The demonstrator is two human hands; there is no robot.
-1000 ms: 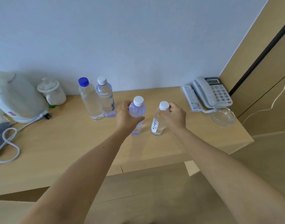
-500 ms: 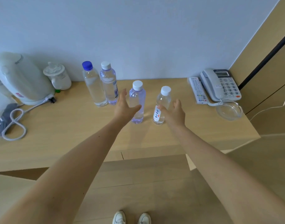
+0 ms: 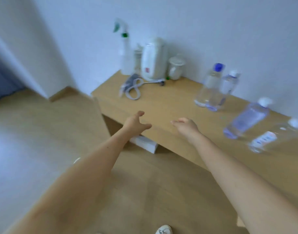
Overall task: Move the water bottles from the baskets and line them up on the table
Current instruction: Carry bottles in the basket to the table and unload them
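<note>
Over table (image 3: 161,105) edge – left hand (image 3: 135,123), right hand (image 3: 187,126) outstretched, fingers loose, empty

Both bare forearms reach forward from the lower corners of the view. The bare left hand (image 3: 136,123) hovers at the near left corner of the light wooden table (image 3: 170,102), fingers spread, thumb out to the right, holding nothing. The bare right hand (image 3: 187,126) hovers above the table's front edge, fingers loosely extended leftward, also empty. The two hands are near each other but apart, and both are slightly blurred.
</note>
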